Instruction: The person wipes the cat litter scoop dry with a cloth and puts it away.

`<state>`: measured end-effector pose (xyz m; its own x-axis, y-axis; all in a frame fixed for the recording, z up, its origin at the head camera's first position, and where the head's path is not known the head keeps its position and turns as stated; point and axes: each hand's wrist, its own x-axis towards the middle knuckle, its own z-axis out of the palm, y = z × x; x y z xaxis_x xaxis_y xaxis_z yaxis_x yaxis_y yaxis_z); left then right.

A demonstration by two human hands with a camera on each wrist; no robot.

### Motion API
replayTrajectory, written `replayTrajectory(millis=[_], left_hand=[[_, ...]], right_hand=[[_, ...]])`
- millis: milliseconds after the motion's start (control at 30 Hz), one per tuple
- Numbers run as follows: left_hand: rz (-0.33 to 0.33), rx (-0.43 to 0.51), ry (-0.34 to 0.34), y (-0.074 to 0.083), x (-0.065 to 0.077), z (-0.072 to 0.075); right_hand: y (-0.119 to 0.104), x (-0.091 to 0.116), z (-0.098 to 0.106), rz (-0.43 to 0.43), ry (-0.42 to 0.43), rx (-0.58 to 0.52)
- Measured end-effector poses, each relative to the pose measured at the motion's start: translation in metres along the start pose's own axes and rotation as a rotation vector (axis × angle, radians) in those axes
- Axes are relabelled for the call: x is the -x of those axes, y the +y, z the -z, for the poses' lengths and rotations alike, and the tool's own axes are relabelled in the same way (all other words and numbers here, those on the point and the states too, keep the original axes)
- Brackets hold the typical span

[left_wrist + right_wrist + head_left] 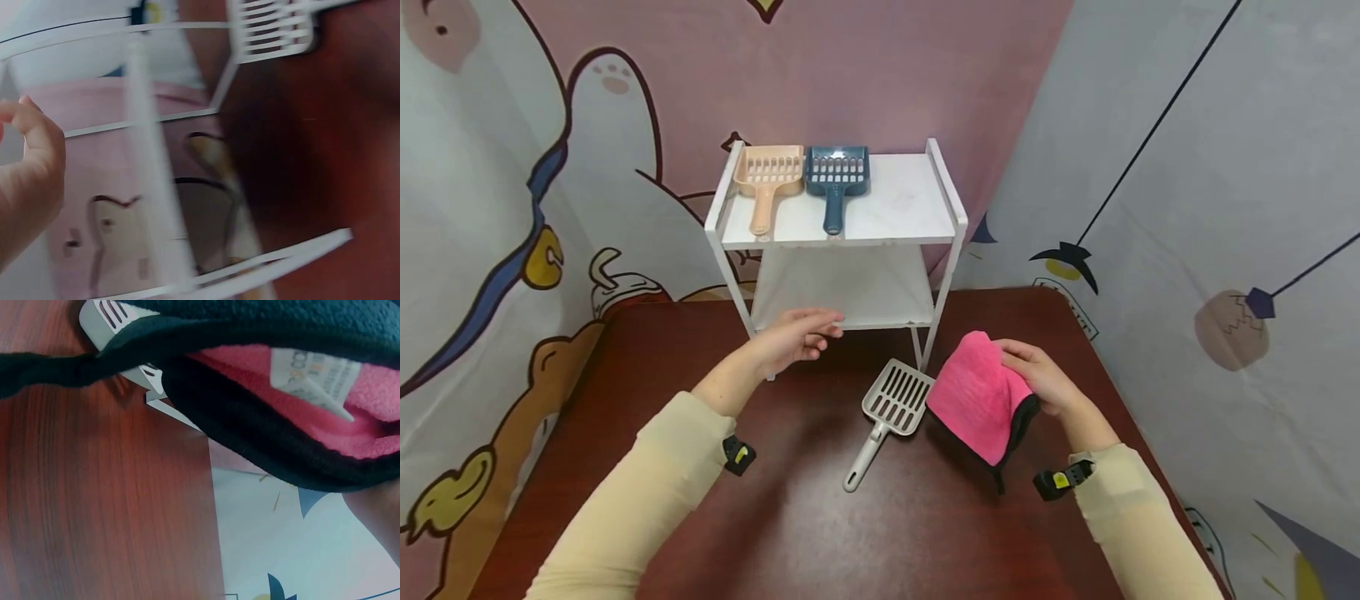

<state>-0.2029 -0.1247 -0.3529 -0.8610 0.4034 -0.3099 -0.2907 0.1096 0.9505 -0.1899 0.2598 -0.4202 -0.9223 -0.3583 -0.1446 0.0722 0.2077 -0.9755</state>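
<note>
My right hand (1041, 375) pinches a pink cloth (973, 400) with dark edging, which hangs over the brown table. A white label (312, 375) shows inside its fold in the right wrist view, where the cloth hides most of the fingers. In front of the white shelf rack (898, 204), my left hand (793, 337) hovers with relaxed, slightly bent fingers and nothing in them. A light grey slotted litter scoop (867, 457) lies on the table between the hands, its head towards the rack and close to the cloth.
On the rack's top shelf sit a beige litter scoop (763, 208) and a dark blue one (834, 208), side by side with handles forward. The brown table (790, 533) meets a pink cartoon-printed backdrop (850, 75) behind and a pale one on the right.
</note>
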Motion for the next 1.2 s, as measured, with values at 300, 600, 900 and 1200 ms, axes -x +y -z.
replayTrajectory(millis=[300,600,900,1200], left_hand=[[0.112,0.012,0.013,-0.078,-0.013,-0.003],[0.223,-0.143,0.007,-0.138,-0.024,-0.023],[0.293,-0.351,0.054,-0.160,-0.024,-0.057],[0.156,-0.558,0.175,-0.178,-0.022,-0.076]], right_hand=[[-0.001,0.003,0.000,0.006,-0.009,-0.003],[0.000,0.001,-0.002,0.009,-0.016,-0.008],[-0.001,0.000,-0.003,0.011,-0.010,-0.008],[0.001,-0.001,-0.004,-0.004,-0.012,-0.014]])
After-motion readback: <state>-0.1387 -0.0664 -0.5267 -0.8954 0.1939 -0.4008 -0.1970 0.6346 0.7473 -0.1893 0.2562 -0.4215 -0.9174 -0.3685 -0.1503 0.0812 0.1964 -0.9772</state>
